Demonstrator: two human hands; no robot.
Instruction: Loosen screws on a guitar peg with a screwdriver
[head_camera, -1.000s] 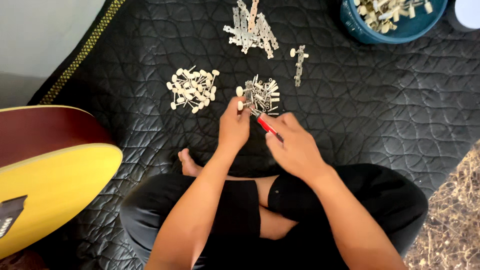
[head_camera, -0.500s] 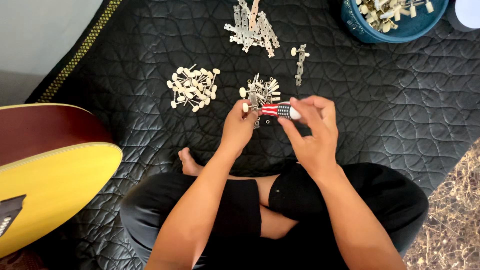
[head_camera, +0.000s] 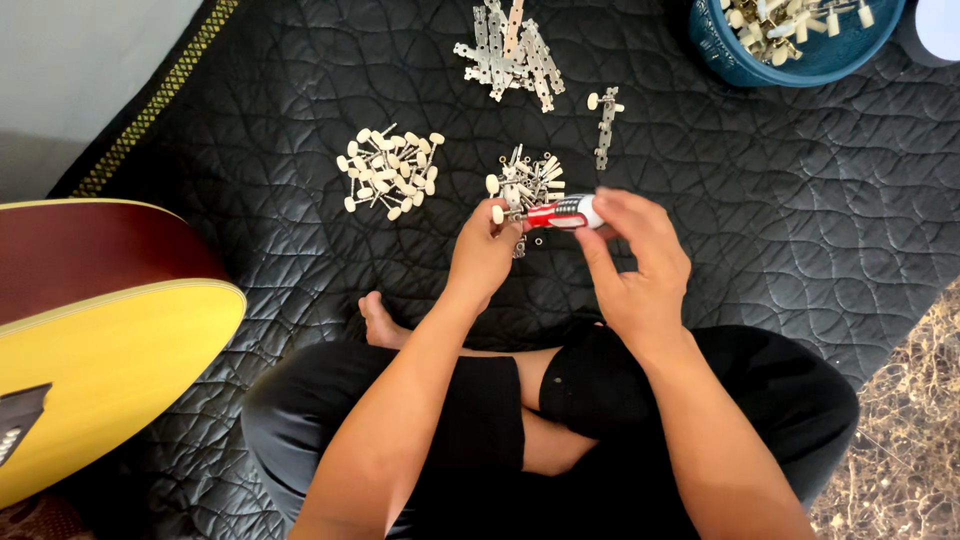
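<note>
Holding a red and white screwdriver (head_camera: 560, 213) sideways, the right hand (head_camera: 635, 265) is wrapping its fingers around the fat handle end. The tool's long body is pointing left at a small tuning peg (head_camera: 503, 213) that the left hand (head_camera: 483, 255) is pinching tight, just above the little parts pile (head_camera: 527, 180).

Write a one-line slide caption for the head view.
Seated on a black quilted mat, left hand pinches a tuning peg while right hand holds a red-handled screwdriver to it.
</note>
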